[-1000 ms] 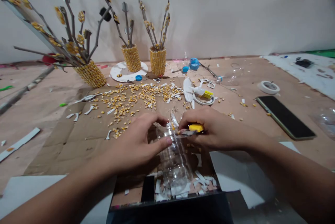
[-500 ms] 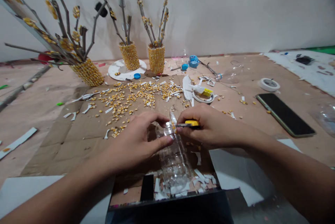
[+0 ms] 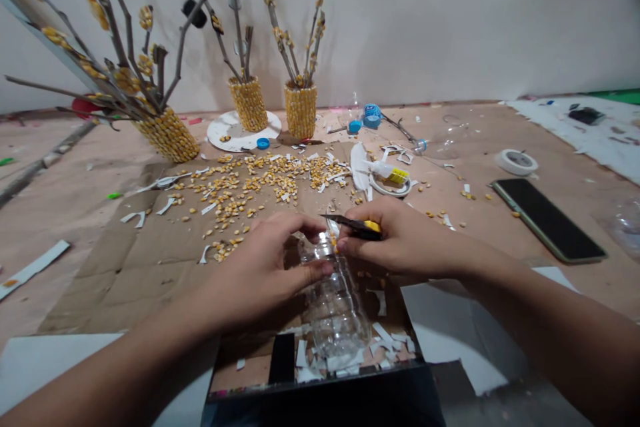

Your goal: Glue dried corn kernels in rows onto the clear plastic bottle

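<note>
At the frame's lower centre, your left hand (image 3: pixel 275 250) grips the clear plastic bottle (image 3: pixel 341 314), while your right hand (image 3: pixel 400 235), near the bottle's upper end, clasps a cutter (image 3: pixel 356 224) (black and yellow, tip pointing left).

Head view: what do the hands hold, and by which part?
Left hand: the clear plastic bottle, around its far end. Right hand: the yellow-and-black knife, by its handle.

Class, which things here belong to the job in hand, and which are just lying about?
In hand:
clear plastic bottle, gripped by the left hand
yellow-and-black bladed tool, held in the right hand

Apparently just lying about:
black phone
white tape roll
small green scrap
</note>
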{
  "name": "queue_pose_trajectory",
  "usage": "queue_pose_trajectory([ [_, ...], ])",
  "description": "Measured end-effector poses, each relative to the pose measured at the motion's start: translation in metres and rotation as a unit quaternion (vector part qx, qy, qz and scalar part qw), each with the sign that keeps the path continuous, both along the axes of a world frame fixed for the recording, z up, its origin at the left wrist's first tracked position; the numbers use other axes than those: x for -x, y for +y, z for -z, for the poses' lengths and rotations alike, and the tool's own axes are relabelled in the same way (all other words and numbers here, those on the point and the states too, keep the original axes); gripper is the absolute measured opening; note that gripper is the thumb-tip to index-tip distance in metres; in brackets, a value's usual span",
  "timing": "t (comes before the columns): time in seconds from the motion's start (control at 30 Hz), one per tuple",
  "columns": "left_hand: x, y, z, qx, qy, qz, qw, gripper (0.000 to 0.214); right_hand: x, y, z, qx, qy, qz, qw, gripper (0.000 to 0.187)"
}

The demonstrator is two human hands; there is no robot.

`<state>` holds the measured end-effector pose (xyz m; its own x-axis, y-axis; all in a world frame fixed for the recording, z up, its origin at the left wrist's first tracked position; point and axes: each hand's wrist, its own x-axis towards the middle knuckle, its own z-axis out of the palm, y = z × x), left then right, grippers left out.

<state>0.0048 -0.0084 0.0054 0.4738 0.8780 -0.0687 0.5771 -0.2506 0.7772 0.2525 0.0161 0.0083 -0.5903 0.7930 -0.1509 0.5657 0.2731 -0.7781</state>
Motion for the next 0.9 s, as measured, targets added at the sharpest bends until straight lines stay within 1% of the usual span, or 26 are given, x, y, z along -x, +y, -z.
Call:
queue_pose_trajectory([
  [0.13,-0.001,0.001,0.000,-0.001,0.009,-0.015,1.000,0.034,0.002,0.000,0.003,0.080,0.030,0.030,0.996,0.018],
  [0.2,-0.002,0.001,0.000,0.005,0.007,-0.019,1.000,0.034,0.003,0.000,0.004,0.100,0.036,0.041,0.994,0.017],
  [0.33,-0.001,0.000,0.000,0.016,-0.007,-0.018,1.000,0.034,0.004,0.001,0.002,0.109,0.040,0.051,0.992,0.016],
  [0.5,-0.001,0.000,0.001,0.005,-0.019,-0.017,1.000,0.033,0.003,0.000,0.000,0.124,0.030,0.063,0.990,0.017],
  [0.7,-0.001,0.001,0.001,0.020,-0.013,-0.020,1.000,0.034,0.006,-0.001,-0.002,0.134,0.026,0.067,0.988,0.019],
  [0.77,0.000,0.001,0.002,0.021,-0.021,-0.021,0.999,0.035,0.002,0.003,-0.004,0.115,0.029,0.064,0.991,0.021],
  [0.83,0.001,0.001,0.003,0.028,-0.037,-0.026,0.999,0.034,-0.009,0.009,-0.006,0.068,0.028,0.068,0.995,0.020],
  [0.9,0.001,0.001,0.003,0.041,-0.049,-0.035,0.997,0.033,-0.024,0.019,-0.008,0.029,0.003,0.073,0.997,0.018],
])
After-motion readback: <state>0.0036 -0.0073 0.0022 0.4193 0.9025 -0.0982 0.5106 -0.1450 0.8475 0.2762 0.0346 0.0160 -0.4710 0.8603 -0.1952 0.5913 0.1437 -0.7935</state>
